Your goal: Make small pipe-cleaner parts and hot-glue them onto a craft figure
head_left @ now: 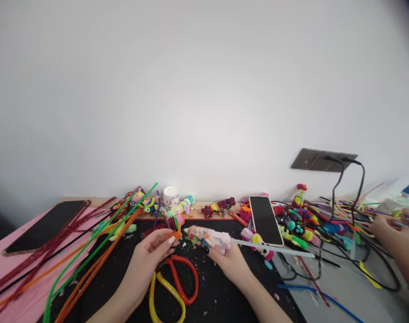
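Head view: the right hand (229,265) is closed around a white glue gun (209,237) held just over the black mat (99,278). Its long axis runs left to right, nozzle pointing left at a small pipe-cleaner piece (176,225) pinched in the left hand (153,256). The glue stick (271,247) trails right, and scissors (177,283) lie below

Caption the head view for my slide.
Left hand pinches a pipe-cleaner piece beside the glue gun in the right hand; scissors lie on the black mat.
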A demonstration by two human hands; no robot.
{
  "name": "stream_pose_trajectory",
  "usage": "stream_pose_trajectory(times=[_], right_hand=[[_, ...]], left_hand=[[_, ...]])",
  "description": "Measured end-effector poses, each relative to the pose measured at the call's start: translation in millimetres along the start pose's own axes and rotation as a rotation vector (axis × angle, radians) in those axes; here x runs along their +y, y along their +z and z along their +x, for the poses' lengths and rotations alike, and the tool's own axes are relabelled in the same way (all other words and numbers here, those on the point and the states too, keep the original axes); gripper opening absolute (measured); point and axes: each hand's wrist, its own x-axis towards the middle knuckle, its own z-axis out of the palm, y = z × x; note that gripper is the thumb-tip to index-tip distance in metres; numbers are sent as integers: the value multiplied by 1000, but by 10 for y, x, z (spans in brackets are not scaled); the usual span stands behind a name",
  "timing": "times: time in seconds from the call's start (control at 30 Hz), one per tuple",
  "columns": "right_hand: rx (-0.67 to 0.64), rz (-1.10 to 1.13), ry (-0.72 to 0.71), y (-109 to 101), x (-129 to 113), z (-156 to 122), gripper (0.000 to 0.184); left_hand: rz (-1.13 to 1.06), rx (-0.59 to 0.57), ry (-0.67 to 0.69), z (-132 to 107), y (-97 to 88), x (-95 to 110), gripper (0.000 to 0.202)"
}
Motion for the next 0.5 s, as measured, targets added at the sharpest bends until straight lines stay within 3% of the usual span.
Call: stream_pose_trajectory(times=[0.5], right_hand=[[17,13,45,27,-43,-21,32]], left_hand=[[20,2,27,1,20,19,26]])
